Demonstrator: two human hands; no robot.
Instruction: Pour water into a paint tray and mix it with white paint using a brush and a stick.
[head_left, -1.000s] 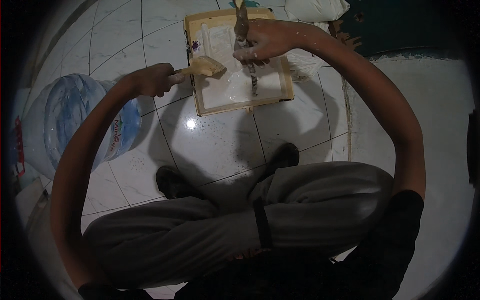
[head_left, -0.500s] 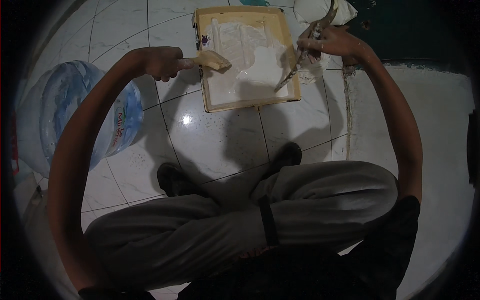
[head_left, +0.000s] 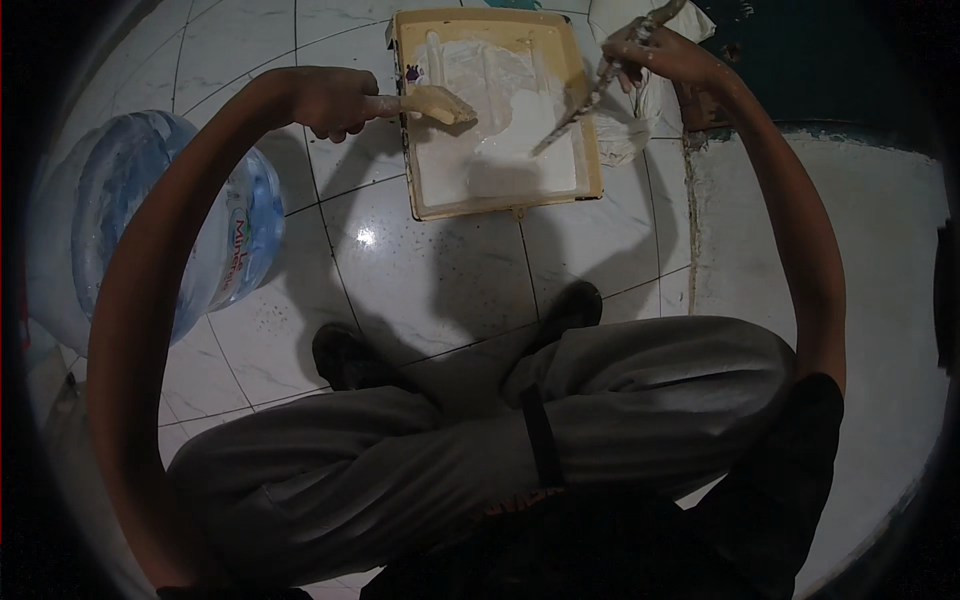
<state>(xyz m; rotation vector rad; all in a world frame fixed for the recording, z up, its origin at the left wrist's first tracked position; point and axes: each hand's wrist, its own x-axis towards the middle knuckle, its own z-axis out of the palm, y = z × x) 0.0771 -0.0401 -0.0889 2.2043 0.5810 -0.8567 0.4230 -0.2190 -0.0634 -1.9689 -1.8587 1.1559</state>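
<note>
A yellowish paint tray (head_left: 590, 150) lies on the floor ahead of me, its bottom covered with wet white paint (head_left: 535, 118). My left hand (head_left: 335, 102) is closed around the handle of a paintbrush (head_left: 440, 104), whose pale, paint-caked head reaches over the tray's left side. On the far right, my right hand (head_left: 660, 55) grips a thin, paint-crusted stick (head_left: 572, 118). The stick slants down to the left, with its lower tip over the white paint. Whether that tip touches the paint I cannot tell.
A large clear blue water bottle (head_left: 245, 230) lies on its side at the left, near my left forearm. White plastic bags (head_left: 625, 135) sit right beside the tray. To the right is a pale slab (head_left: 820, 230) with a rough edge. My shoes (head_left: 345, 358) rest on white floor tiles (head_left: 430, 290).
The paintbrush has shifted slightly to the right and up over the tray. My right hand has risen a little, and the stick's tip has moved left and away from me.
</note>
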